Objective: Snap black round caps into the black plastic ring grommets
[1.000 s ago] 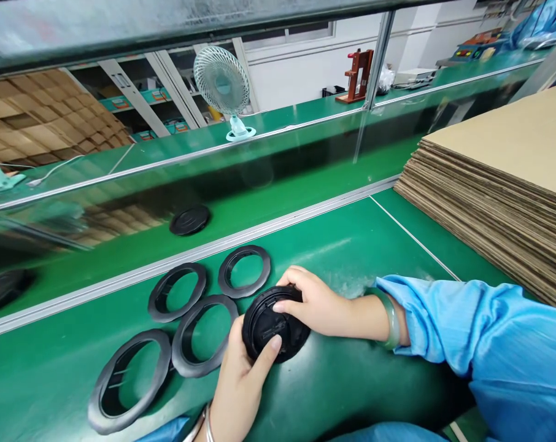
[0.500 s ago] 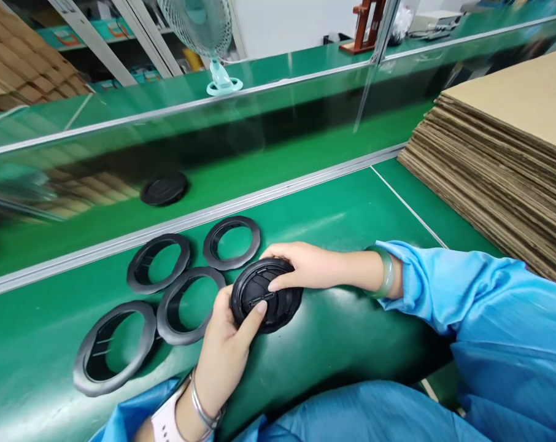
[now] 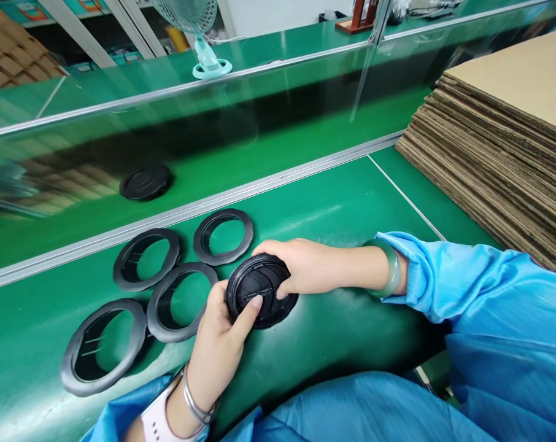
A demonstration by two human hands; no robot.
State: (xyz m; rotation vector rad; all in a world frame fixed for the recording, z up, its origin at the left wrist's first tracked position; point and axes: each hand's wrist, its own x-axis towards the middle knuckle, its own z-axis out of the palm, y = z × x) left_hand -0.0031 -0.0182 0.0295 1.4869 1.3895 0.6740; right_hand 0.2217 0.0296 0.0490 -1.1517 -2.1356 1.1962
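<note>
Between my hands is a round black plastic cap (image 3: 259,288) with a raised rim and a small bar across its middle. My left hand (image 3: 223,337) grips its left side, thumb lying on the face near the bar. My right hand (image 3: 296,270) holds the opposite edge, its thumb bent at the cap's right side; the other fingers are hidden behind it. Just left of the cap, several black plastic rings lie on the green table, among them a near ring (image 3: 105,347), a middle ring (image 3: 182,302) and a back ring (image 3: 223,236).
A green conveyor belt (image 3: 278,135) runs behind a metal rail, carrying another black round piece (image 3: 146,182). Stacked cardboard sheets (image 3: 485,159) stand at the right. A pale green fan (image 3: 208,61) stands on the ledge beyond.
My right thumb has drawn back from the cap's centre toward its right edge. Both hands still hold the cap. The whole view has shifted slightly.
</note>
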